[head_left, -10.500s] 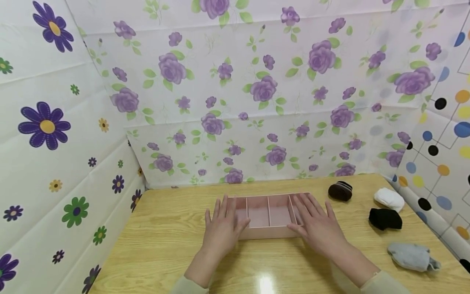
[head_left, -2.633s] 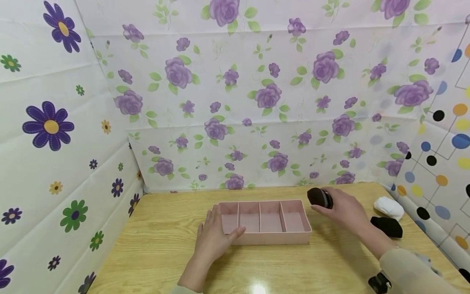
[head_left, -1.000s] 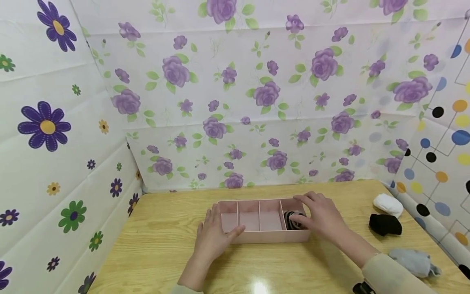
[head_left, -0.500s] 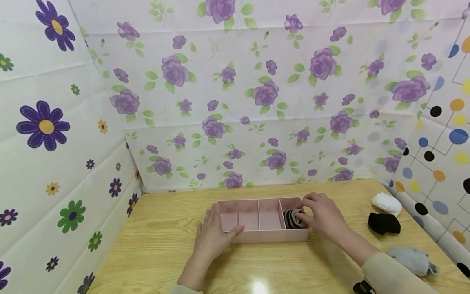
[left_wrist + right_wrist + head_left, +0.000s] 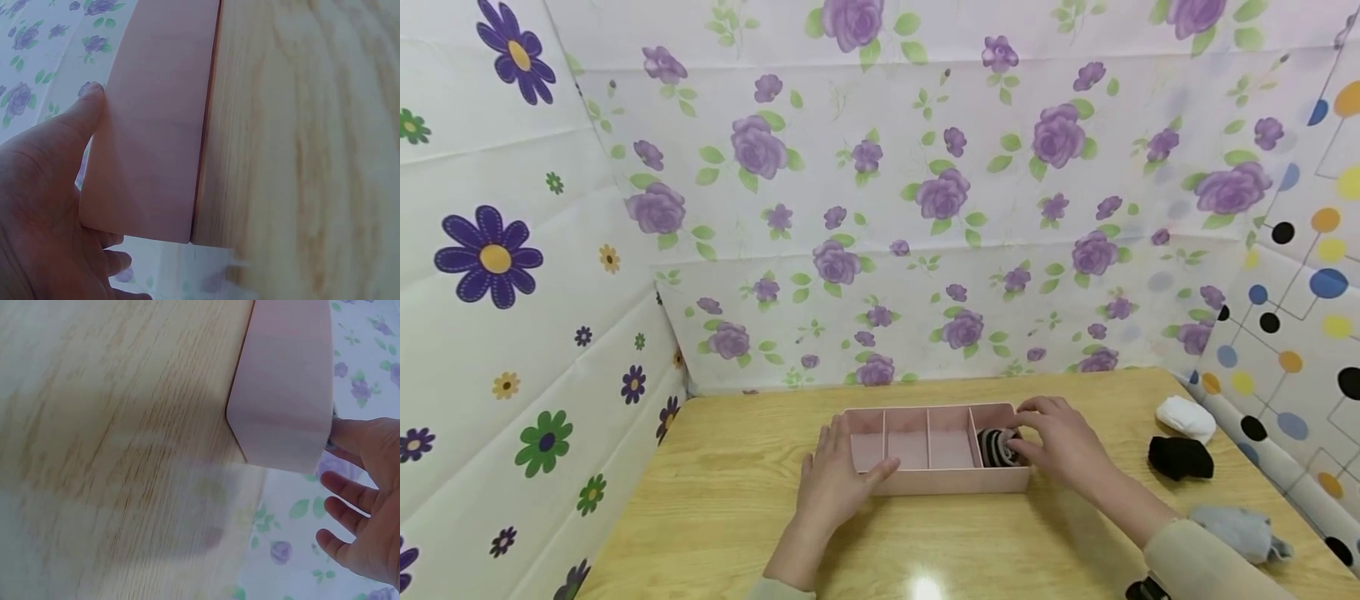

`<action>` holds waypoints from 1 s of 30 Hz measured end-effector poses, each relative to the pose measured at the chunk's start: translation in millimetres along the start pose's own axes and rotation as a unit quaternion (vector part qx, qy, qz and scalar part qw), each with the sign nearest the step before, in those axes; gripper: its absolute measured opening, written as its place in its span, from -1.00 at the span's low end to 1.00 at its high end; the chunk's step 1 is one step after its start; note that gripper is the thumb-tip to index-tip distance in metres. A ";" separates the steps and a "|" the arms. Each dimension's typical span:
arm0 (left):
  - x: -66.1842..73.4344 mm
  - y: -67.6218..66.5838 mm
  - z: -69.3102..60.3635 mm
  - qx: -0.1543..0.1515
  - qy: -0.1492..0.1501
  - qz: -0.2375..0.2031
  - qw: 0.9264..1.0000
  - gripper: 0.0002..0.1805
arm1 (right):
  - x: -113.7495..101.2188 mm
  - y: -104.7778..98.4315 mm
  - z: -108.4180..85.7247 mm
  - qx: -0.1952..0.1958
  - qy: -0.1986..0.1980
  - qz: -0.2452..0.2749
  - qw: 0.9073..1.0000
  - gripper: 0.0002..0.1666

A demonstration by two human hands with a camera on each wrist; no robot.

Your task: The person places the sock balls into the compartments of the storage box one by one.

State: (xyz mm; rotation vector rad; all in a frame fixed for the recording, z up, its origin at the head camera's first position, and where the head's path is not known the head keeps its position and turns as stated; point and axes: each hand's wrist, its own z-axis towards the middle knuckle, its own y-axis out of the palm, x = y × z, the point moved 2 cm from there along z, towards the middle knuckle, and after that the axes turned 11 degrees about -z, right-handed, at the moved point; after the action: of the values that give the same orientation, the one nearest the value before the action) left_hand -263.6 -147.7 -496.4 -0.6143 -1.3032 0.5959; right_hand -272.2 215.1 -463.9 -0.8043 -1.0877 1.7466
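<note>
A pink box (image 5: pixel 947 481) with a row of compartments stands on the wooden table. In its rightmost compartment sits a rolled striped sock (image 5: pixel 994 448), dark with pale bands. My right hand (image 5: pixel 1067 446) reaches over the box's right end and pinches the sock's right side between thumb and index finger. In the right wrist view, the right hand (image 5: pixel 369 500) has its other fingers loosely bent outside the box. My left hand (image 5: pixel 835 483) rests against the box's left end with straight fingers. The left wrist view shows the left thumb (image 5: pixel 84 115) along the front wall's top edge.
At the table's right lie a white bundle (image 5: pixel 1186 417), a black bundle (image 5: pixel 1180 458) and a grey bundle (image 5: pixel 1240 532), apparently rolled socks. Floral sheets (image 5: pixel 850 192) rise behind and left of the table (image 5: pixel 722 500); a dotted sheet (image 5: pixel 1300 333) stands at right.
The striped sock has gone from the table, right of the box, into the rightmost compartment, carried by my right hand. Over the last second the right hand shifts only slightly; the left stays put.
</note>
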 end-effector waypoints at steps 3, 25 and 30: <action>-0.6 0.6 1.0 0.001 -0.001 0.002 1.000 0.34 | 4.3 -6.4 -5.8 0.008 0.011 0.005 1.000 -0.67; -1.3 2.5 3.1 0.002 -0.003 -0.003 1.000 0.35 | 67.0 -38.7 -67.9 0.022 0.050 -0.045 0.998 -0.38; -0.9 3.1 2.7 0.000 -0.006 -0.005 1.000 0.35 | 86.3 -41.7 -88.6 0.000 0.070 -0.042 0.997 -0.29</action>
State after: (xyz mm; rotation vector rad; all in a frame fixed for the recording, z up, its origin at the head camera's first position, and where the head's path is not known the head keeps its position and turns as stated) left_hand -266.6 -145.9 -498.8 -0.6042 -1.3169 0.5925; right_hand -215.1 332.5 -466.9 -0.8567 -1.0135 1.5950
